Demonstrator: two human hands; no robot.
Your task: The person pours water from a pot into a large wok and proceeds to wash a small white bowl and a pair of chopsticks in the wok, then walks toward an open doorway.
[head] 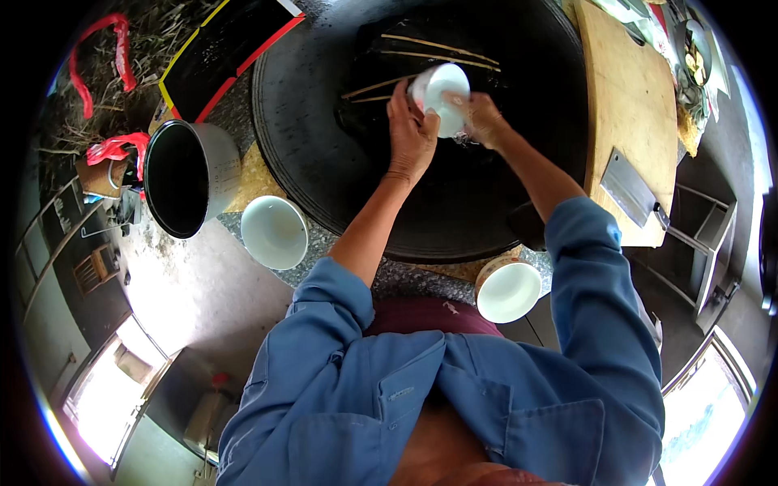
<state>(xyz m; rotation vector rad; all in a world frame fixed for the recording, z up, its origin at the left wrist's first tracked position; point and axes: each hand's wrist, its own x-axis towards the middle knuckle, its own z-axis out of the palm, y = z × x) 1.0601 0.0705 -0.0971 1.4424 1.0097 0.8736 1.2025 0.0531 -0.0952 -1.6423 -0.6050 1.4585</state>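
Observation:
My left hand [411, 130] grips a white bowl [448, 100] by its side, tilted above a large dark wok [316, 176]. Blurred, my right hand [480, 118] is at the bowl's opening, its fingertips inside or against the rim; whether it holds anything cannot be told. Several wooden chopsticks [440, 45] lie in the wok beyond and to the left of the bowl. A second white bowl [275, 232] stands on the speckled counter left of my forearm, and a third bowl [509, 291] with a patterned outside is at the counter's front edge on the right.
A deep metal pot [222, 167] stands left of the wok. On the right, a cleaver [630, 188] lies on a wooden cutting board [632, 103], its handle near the board's edge. Behind the pot is a black panel with red and yellow edging [222, 58]. Dry twigs and red plastic strips lie at far left.

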